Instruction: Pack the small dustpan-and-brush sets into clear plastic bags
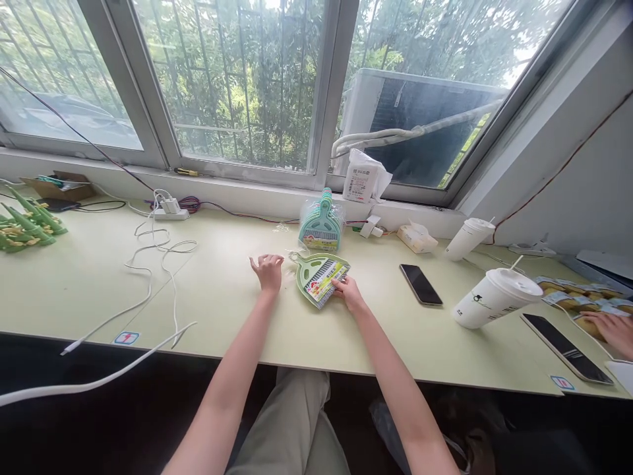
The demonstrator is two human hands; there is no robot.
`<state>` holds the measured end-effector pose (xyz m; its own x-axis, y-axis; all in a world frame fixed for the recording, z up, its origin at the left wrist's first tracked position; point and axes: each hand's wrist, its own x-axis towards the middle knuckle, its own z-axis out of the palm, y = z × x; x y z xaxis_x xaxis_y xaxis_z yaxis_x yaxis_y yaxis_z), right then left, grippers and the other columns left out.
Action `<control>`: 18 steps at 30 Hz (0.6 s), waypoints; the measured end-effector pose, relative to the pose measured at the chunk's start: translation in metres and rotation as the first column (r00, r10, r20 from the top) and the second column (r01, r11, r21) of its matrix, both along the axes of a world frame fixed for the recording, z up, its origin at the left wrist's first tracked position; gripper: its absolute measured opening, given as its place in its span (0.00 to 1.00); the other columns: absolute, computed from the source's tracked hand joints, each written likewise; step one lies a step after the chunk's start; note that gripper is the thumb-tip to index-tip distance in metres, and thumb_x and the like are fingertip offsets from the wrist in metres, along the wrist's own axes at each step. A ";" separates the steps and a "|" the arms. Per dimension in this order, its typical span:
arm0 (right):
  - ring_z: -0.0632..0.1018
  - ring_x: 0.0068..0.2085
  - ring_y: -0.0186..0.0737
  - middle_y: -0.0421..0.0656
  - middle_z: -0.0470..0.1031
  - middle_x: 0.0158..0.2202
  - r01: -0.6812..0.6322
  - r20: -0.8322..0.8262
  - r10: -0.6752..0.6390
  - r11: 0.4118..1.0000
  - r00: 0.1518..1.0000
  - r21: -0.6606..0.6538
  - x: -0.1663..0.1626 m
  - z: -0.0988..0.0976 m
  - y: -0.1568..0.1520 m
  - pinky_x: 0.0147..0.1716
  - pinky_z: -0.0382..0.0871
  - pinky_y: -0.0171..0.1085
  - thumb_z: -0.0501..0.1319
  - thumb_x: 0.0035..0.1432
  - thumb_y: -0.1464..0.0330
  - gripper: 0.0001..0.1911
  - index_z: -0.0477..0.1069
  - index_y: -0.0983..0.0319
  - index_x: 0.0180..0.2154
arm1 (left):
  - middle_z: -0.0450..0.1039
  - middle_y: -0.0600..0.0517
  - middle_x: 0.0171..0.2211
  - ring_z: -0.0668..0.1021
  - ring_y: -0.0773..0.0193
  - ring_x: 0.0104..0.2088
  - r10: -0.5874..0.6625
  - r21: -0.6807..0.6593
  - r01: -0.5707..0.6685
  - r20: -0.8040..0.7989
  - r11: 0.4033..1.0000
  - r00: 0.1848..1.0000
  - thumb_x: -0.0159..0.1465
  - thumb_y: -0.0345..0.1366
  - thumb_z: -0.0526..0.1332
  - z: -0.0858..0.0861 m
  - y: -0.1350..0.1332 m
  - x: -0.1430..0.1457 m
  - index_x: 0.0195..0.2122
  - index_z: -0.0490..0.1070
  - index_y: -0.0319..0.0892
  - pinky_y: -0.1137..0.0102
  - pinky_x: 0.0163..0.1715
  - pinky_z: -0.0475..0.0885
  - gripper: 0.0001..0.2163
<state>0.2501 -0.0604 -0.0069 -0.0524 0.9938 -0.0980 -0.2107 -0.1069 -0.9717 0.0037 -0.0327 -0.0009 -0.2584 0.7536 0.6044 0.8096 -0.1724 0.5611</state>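
Note:
A light green mini dustpan set with a printed label (320, 277) lies flat on the pale green table (227, 310). My right hand (349, 292) grips its lower right edge. My left hand (268, 271) rests on the table just left of the dustpan's handle, fingers spread over a thin clear plastic wrapper that is hard to make out. A stack of teal dustpan sets in clear bags (321, 223) stands upright just behind, near the window sill.
A black phone (420, 284), two white lidded cups (494, 298) (469, 238) and a second phone (566, 347) lie to the right, where another person's hand (613, 330) rests on packets. White cables (153, 264) and a power strip (171, 210) lie left, green items (27, 224) far left.

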 end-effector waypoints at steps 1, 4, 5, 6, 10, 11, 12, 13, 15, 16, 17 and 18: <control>0.81 0.37 0.42 0.46 0.79 0.39 -0.030 0.009 0.029 0.999 1.000 0.014 -0.001 0.001 -0.001 0.32 0.78 0.38 0.69 0.47 0.67 0.15 0.71 0.63 0.38 | 0.76 0.48 0.41 0.68 0.52 0.52 -0.047 0.005 0.047 0.038 0.999 0.998 0.63 0.35 0.56 0.001 0.001 0.001 0.34 0.76 0.48 0.49 0.63 0.37 0.08; 0.81 0.37 0.43 0.46 0.79 0.39 -0.076 0.022 0.075 0.996 0.997 0.052 -0.008 0.004 -0.006 0.33 0.79 0.39 0.69 0.47 0.65 0.17 0.70 0.63 0.39 | 0.71 0.50 0.51 0.65 0.53 0.56 -0.214 0.011 0.214 0.141 0.977 0.967 0.61 0.37 0.60 0.005 0.000 0.008 0.33 0.77 0.48 0.53 0.62 0.50 0.05; 0.81 0.37 0.42 0.46 0.79 0.39 -0.067 0.018 0.066 0.996 0.998 0.059 -0.010 0.004 -0.007 0.34 0.79 0.40 0.69 0.46 0.65 0.18 0.70 0.63 0.39 | 0.67 0.51 0.55 0.62 0.52 0.59 -0.245 0.019 0.245 0.172 0.969 0.954 0.59 0.38 0.62 0.007 -0.001 0.012 0.33 0.77 0.48 0.55 0.62 0.51 0.05; 0.80 0.36 0.42 0.46 0.79 0.39 -0.049 0.008 0.048 0.997 0.999 0.062 -0.012 0.004 -0.007 0.34 0.79 0.41 0.69 0.46 0.65 0.18 0.70 0.62 0.39 | 0.62 0.51 0.59 0.58 0.52 0.62 -0.256 0.039 0.254 0.208 0.967 0.944 0.58 0.39 0.63 0.010 -0.002 0.015 0.36 0.76 0.48 0.56 0.62 0.50 0.06; 0.80 0.38 0.42 0.45 0.79 0.39 0.037 -0.060 -0.031 0.994 0.998 0.101 -0.014 0.003 -0.007 0.38 0.79 0.42 0.70 0.45 0.63 0.19 0.70 0.62 0.39 | 0.32 0.51 0.69 0.41 0.54 0.68 -0.137 0.162 0.057 0.548 0.985 0.825 0.56 0.39 0.65 0.019 -0.005 0.015 0.62 0.55 0.51 0.59 0.64 0.45 0.33; 0.80 0.39 0.42 0.44 0.78 0.39 0.057 -0.080 -0.048 0.991 0.996 0.120 -0.013 0.003 -0.007 0.39 0.79 0.42 0.70 0.45 0.62 0.20 0.70 0.62 0.39 | 0.31 0.49 0.69 0.41 0.56 0.68 -0.124 0.145 0.035 0.669 0.989 0.733 0.56 0.39 0.64 0.020 -0.004 0.011 0.64 0.48 0.51 0.60 0.64 0.46 0.37; 0.79 0.40 0.42 0.44 0.78 0.40 0.075 -0.097 -0.062 0.988 0.993 0.138 -0.012 0.004 -0.006 0.40 0.78 0.43 0.70 0.45 0.61 0.20 0.70 0.62 0.39 | 0.34 0.47 0.69 0.43 0.57 0.68 -0.135 0.112 0.076 0.780 0.991 0.611 0.58 0.40 0.63 0.022 -0.002 0.007 0.65 0.44 0.50 0.60 0.63 0.49 0.37; 0.79 0.41 0.42 0.44 0.78 0.40 0.085 -0.110 -0.069 0.985 0.992 0.151 -0.011 0.004 -0.006 0.41 0.78 0.43 0.70 0.45 0.61 0.21 0.70 0.62 0.40 | 0.40 0.44 0.68 0.48 0.57 0.67 -0.163 0.085 0.183 0.869 0.979 0.468 0.60 0.43 0.60 0.022 0.000 0.003 0.65 0.43 0.48 0.61 0.62 0.52 0.36; 0.79 0.41 0.42 0.44 0.78 0.41 0.087 -0.119 -0.068 0.983 0.991 0.161 -0.010 0.005 -0.006 0.41 0.78 0.43 0.71 0.45 0.60 0.22 0.70 0.62 0.40 | 0.54 0.41 0.64 0.60 0.57 0.63 -0.229 0.118 0.482 0.957 0.868 0.178 0.63 0.46 0.55 0.023 0.003 -0.002 0.64 0.48 0.43 0.62 0.59 0.59 0.31; 0.79 0.41 0.42 0.45 0.78 0.41 0.079 -0.115 -0.061 0.984 0.992 0.160 -0.010 0.006 -0.006 0.41 0.78 0.43 0.71 0.44 0.60 0.22 0.70 0.62 0.40 | 0.60 0.40 0.60 0.66 0.57 0.60 -0.248 0.158 0.599 0.966 0.785 0.070 0.63 0.47 0.54 0.023 0.003 -0.002 0.63 0.51 0.42 0.62 0.56 0.63 0.29; 0.79 0.41 0.42 0.44 0.78 0.40 0.071 -0.108 -0.055 0.985 0.993 0.159 -0.011 0.006 -0.006 0.41 0.78 0.43 0.71 0.44 0.60 0.22 0.70 0.62 0.40 | 0.65 0.41 0.57 0.70 0.57 0.56 -0.261 0.192 0.674 0.965 0.713 0.002 0.63 0.47 0.54 0.024 0.002 0.000 0.62 0.54 0.42 0.63 0.54 0.66 0.28; 0.79 0.40 0.43 0.44 0.78 0.39 0.065 -0.101 -0.049 0.985 0.994 0.161 -0.012 0.007 -0.007 0.40 0.78 0.43 0.71 0.43 0.60 0.22 0.70 0.62 0.39 | 0.68 0.43 0.55 0.73 0.58 0.53 -0.272 0.212 0.713 0.962 0.668 -0.031 0.62 0.46 0.56 0.024 0.000 0.004 0.60 0.57 0.42 0.64 0.51 0.68 0.27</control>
<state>0.2384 -0.0671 -0.0002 0.0031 0.9976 0.0686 -0.3051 0.0663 -0.9500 0.0075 -0.0325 0.0234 0.1218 0.9924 0.0162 -0.5407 0.0526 0.8396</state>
